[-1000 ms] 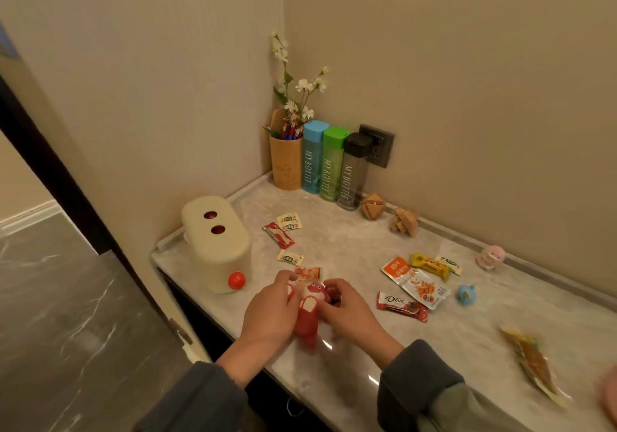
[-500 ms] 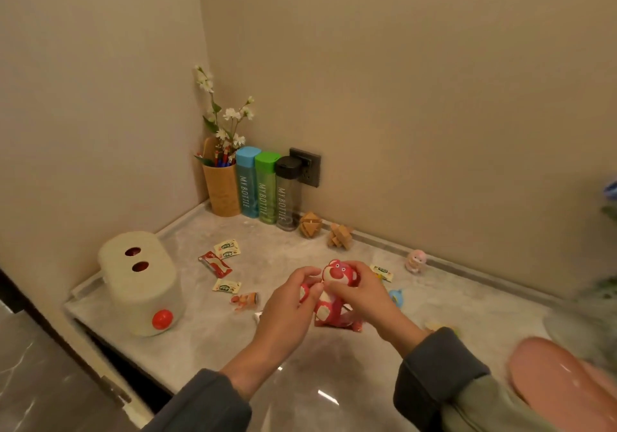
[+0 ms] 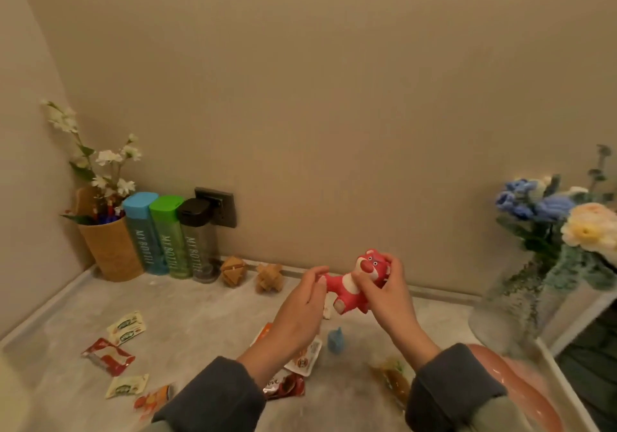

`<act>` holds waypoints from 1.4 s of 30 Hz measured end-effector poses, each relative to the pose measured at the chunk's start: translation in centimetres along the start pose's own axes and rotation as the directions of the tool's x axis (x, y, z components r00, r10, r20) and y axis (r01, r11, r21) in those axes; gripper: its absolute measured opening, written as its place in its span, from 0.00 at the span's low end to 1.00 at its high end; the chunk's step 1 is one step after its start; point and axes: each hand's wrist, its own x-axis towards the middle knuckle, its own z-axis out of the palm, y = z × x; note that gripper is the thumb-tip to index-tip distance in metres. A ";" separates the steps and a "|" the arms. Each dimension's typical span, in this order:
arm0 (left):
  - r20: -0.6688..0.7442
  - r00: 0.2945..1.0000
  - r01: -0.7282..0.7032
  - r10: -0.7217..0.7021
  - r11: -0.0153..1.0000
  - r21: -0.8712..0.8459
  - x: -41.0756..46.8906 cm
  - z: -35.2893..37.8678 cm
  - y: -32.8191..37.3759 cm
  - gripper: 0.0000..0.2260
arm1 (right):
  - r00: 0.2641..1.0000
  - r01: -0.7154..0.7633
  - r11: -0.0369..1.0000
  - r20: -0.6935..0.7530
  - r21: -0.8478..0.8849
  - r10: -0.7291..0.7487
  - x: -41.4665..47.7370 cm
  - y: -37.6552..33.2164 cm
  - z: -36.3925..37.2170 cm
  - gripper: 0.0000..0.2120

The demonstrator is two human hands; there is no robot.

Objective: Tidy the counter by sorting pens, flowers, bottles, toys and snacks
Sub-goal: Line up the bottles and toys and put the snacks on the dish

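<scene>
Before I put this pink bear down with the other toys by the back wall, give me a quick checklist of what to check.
1. Pink bear held: ok, right hand grips its head and the left hand touches its rear end.
2. Bear clear of the counter: ok, it is held above it.
3. Toy group located: ok, two wooden puzzles sit along the back wall beside the bottles.
4. Free spot beside the puzzles: ok, bare counter to their right.
5. Glass vase near the right arm: not ok, close by, so move carefully.
6. Small blue toy under the hands: ok, standing apart.
</scene>
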 end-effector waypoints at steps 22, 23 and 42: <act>0.270 0.961 -0.208 0.064 0.808 0.551 11.4 5.6 -8.4 0.16 | 0.966 -0.181 0.977 -0.163 0.114 0.198 6.9 6.6 -0.3 0.22; 0.266 0.962 -0.203 0.059 0.806 0.556 11.4 5.2 -8.5 0.16 | 0.966 -0.183 0.976 -0.161 0.114 0.200 6.8 6.7 0.0 0.21; 0.125 0.984 -0.163 0.124 0.379 0.911 12.1 -2.9 -8.1 0.16 | 0.984 -0.150 0.985 -0.082 0.090 0.157 5.9 5.4 2.7 0.24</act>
